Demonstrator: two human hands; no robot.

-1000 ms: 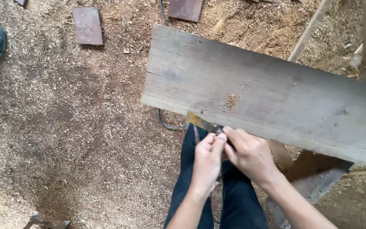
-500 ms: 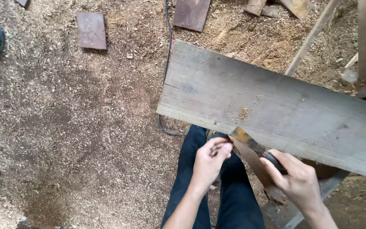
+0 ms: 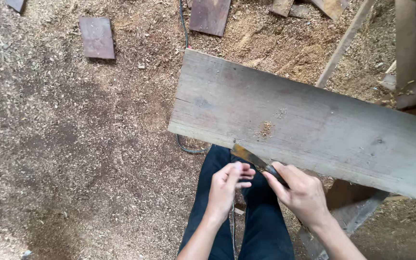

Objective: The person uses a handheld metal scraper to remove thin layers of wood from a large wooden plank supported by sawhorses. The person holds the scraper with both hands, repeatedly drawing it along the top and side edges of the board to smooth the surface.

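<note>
Since half second ago, right hand point(image 3: 302, 195) back near left hand point(image 3: 227, 185), fingers clenched on dark handle of chisel point(image 3: 256, 161). Left fingers loosely curled, holding nothing. Rusty blade points to 10 o'clock, tip under grey weathered plank point(image 3: 314, 125).

Both forearms reach forward from the bottom edge, bare. Left hand point(image 3: 227, 185) loosely curled, fingers bent inward toward the right, holding nothing visible. Right hand point(image 3: 303, 192) closed in a fist grip, knuckles up, wrist angled left. Hands just beside each other, apart.
</note>
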